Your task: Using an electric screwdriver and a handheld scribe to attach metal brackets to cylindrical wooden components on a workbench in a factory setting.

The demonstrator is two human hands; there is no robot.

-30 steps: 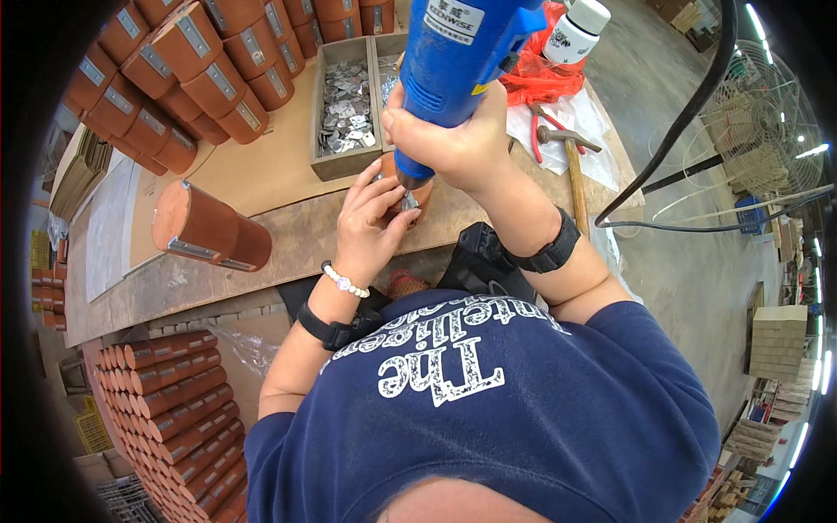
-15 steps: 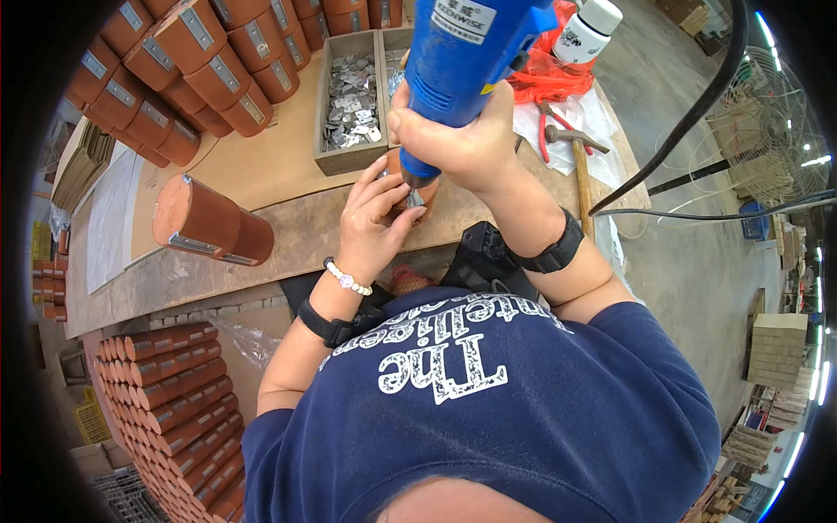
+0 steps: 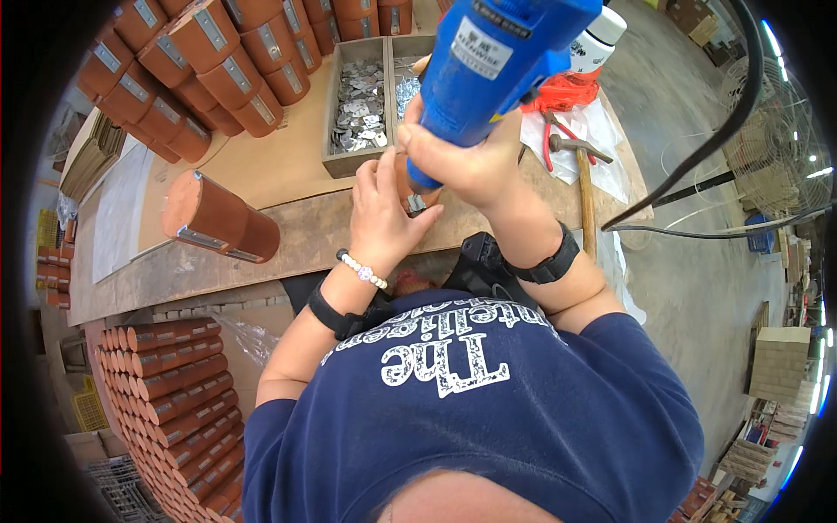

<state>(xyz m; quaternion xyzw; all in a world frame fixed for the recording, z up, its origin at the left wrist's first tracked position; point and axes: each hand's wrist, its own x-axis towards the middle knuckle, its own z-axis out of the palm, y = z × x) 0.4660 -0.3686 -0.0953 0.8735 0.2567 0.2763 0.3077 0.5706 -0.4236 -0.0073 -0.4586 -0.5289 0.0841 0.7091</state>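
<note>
My right hand is wrapped round a blue electric screwdriver, its tip pointing down. The tip is close to a small grey metal plate on a reddish-brown cylinder. Whether the tip touches a screw there is too small to tell. Round the left side of that cylinder my left hand curves, with its fingers along the side and the thumb near the plate. Most of this cylinder is hidden by my hands and the tool. Another such cylinder, with metal strips, lies on the bench to the left.
A divided wooden box of small metal parts stands beyond my hands. More cylinders are stacked far left and below the bench. Red-handled pliers, a hammer and a white bottle lie right. A black cable hangs there.
My left fingertips have come away from the metal plate; the thumb has spread from the fingers. The screwdriver has tilted slightly and remains in my right hand.
</note>
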